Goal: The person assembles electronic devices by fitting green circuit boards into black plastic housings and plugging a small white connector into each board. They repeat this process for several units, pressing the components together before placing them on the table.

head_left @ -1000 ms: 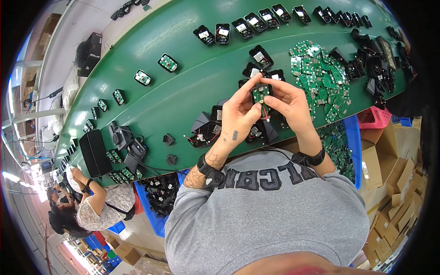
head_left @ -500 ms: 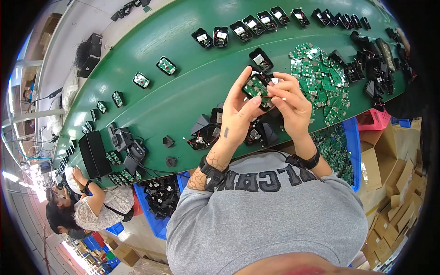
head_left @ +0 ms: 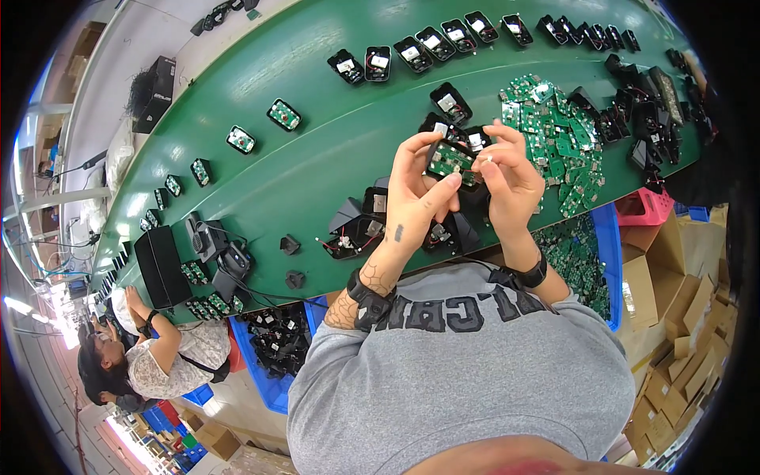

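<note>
A green circuit board (head_left: pixel 450 161) sits in a black plastic housing, held tilted above the bench. My left hand (head_left: pixel 413 186) grips the housing from the left, with the thumb along the board's lower edge. At its right side, my right hand (head_left: pixel 513 178) pinches a small white plug (head_left: pixel 487 160) between thumb and fingers; whether its wires reach the board is hard to see. Just beyond my hands stands an open black housing (head_left: pixel 450 103) with a white part inside. Other black housings (head_left: pixel 348 236) with loose wires lie by my left forearm.
Loose green circuit boards (head_left: pixel 554 142) form a pile to the right. Open housings (head_left: pixel 412 54) line the far side, and board-fitted ones (head_left: pixel 241 139) run leftward. Blue bins (head_left: pixel 608 261) stand below the bench edge. Another person (head_left: pixel 170 356) works at the far left.
The housing in my left hand has shifted slightly right and down and turned flatter. My right fingers have lifted and moved a little right with the white plug. Housings behind are more exposed.
</note>
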Motion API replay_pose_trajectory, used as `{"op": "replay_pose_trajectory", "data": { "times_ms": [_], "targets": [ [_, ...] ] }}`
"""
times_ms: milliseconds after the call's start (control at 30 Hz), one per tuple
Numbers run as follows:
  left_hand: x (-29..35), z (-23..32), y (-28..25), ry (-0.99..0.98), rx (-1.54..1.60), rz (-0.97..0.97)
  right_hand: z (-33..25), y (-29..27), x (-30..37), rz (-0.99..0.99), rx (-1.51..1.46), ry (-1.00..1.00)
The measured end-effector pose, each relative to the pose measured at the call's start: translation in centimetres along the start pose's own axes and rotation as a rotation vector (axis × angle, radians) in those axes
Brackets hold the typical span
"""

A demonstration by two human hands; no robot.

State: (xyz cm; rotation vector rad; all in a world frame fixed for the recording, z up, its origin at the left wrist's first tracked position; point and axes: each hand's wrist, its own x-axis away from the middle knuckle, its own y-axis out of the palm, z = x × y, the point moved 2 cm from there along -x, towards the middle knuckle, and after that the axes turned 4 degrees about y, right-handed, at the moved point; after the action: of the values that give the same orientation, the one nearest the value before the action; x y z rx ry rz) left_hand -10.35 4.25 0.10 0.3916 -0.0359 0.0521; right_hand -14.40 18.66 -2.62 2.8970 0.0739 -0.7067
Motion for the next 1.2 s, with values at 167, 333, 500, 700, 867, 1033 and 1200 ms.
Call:
{"op": "replay_pose_trajectory", "data": {
  "times_ms": [167,333,500,700,867,1033,1200],
  "targets": [
    [-0.4,-0.1,-0.2,-0.042,0.170,-0.046,-0.7,-0.6,-1.0,-0.086,0.253,-0.151],
    [-0.4,0.8,-0.4,0.059,0.027,-0.013,-1.9,-0.3,-1.4,-0.230,0.280,-0.011],
    [-0.5,1.0,-0.8,0.090,-0.107,0.006,-2.1,0.0,-1.4,-0.236,0.463,-0.005],
    [-0.5,1.2,-0.6,0.122,-0.265,-0.007,-2.2,0.1,-1.7,-0.262,0.479,-0.028],
    [-0.4,1.2,-0.5,0.140,-0.296,-0.032,-2.4,0.0,-1.8,-0.275,0.445,-0.021],
    [-0.4,0.9,-0.4,0.127,-0.283,0.004,-2.2,-0.1,-2.0,-0.298,0.432,-0.052],
    [-0.3,0.6,-0.3,0.140,-0.313,0.020,-2.3,0.2,-1.9,-0.300,0.409,-0.039]
  ]
}}
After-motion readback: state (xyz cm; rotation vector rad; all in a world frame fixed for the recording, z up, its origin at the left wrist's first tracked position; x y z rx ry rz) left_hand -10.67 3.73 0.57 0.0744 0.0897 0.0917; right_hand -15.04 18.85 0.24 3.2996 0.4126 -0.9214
